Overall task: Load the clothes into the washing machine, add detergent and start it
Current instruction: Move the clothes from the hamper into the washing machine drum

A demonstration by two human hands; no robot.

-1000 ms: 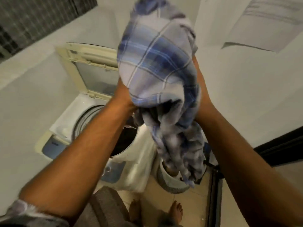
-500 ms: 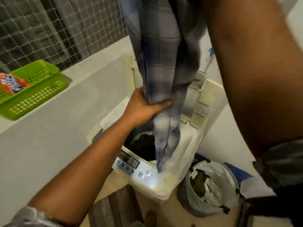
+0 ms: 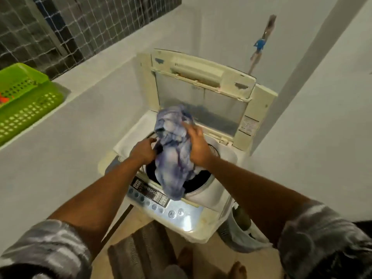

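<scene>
Head view runs down my two bare forearms, both stretched forward over the washer [image 3: 211,200]. My right grip [image 3: 198,147] sits knuckles-up on the right side of the cloth [image 3: 173,156], with its fingers [image 3: 188,127] curled over the bundle and holding it. My left grip [image 3: 143,151] is at the cloth's left edge, above the rim of the drum [image 3: 198,179], knuckles up and fingers bent down. Its fingertips are behind the hand and the fabric, so I cannot tell whether it holds the cloth or only touches it.

The cloth is blue and white and smeared by blur. It is bunched between both grips above the drum mouth, and its lower end hangs across the front rim to the back edge of the panel [image 3: 161,204]. The lid [image 3: 201,101] stands upright behind it.

I count two grips, one cloth, one washer and one green basket [image 3: 30,105] on the ledge [image 3: 100,57] at left. There is also one bin [image 3: 231,238] just beside the washer on the right, one mat [image 3: 141,250] and two bare feet [image 3: 185,258] at the bottom.

The left edge cuts off the basket, and something orange inside it is beyond my identifying. My right arm covers much of the bin. The drum is dark inside and I cannot make out any contents. The panel markings are too blurred to read.
</scene>
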